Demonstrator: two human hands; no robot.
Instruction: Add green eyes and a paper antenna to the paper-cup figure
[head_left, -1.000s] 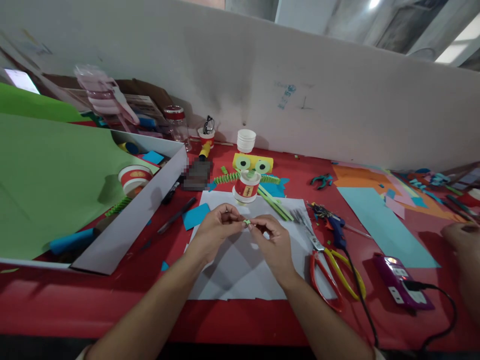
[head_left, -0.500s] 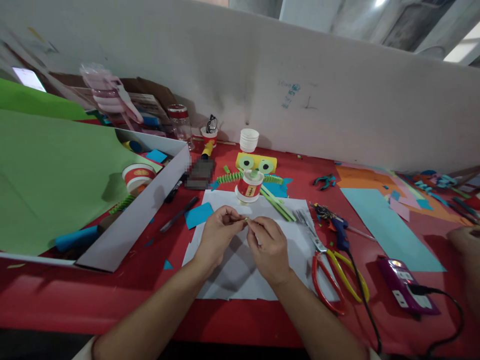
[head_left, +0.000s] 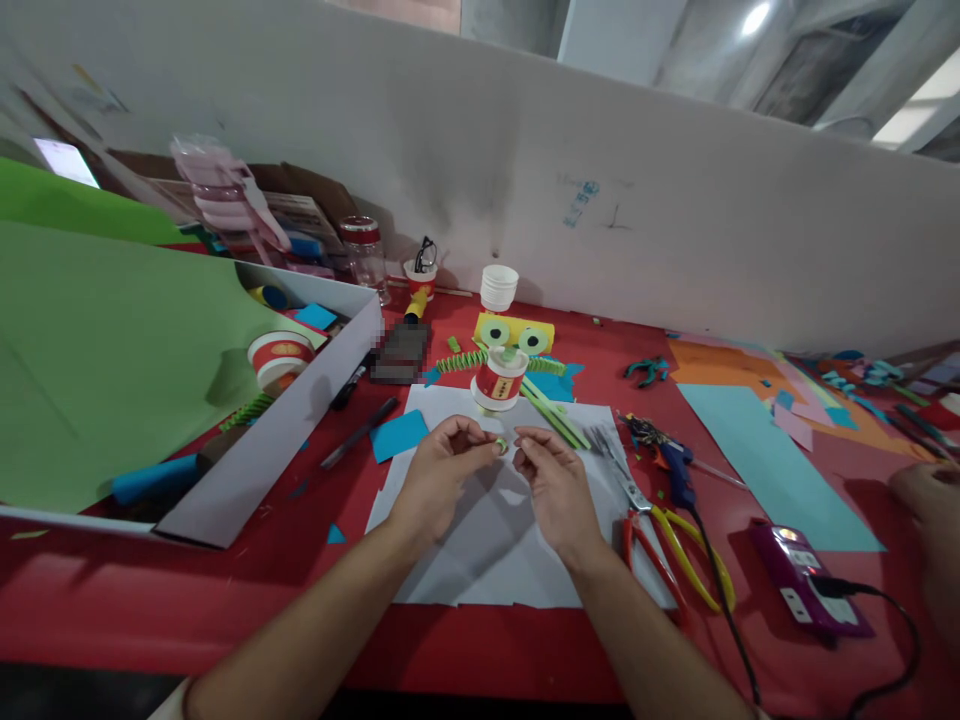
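Observation:
My left hand point(head_left: 439, 475) pinches a small curled green paper piece point(head_left: 502, 445) between thumb and fingertips, above the white paper point(head_left: 480, 560). Just to its right, my right hand point(head_left: 559, 490) is closed in a pinch, its fingertips apart from the piece; whatever they hold, if anything, is too small to make out. Beyond both hands stands a red and white paper cup point(head_left: 499, 382) with folded green paper arms point(head_left: 461, 361) out to its sides. A yellow paper roll with round eyes point(head_left: 514, 332) lies behind the cup, and green strips point(head_left: 555, 412) to its right.
Scissors point(head_left: 637, 500) with red and yellow handles and a blue glue gun point(head_left: 679, 470) lie at right, near a purple power strip point(head_left: 810, 580). A white-walled box point(head_left: 277, 420) stands left. Another person's hand point(head_left: 926, 500) rests at the right edge. Blue paper point(head_left: 399, 435) lies beside my left hand.
My hands have parted slightly. My right hand has moved right, away from the green paper piece, which stays in my left fingertips and now shows more plainly.

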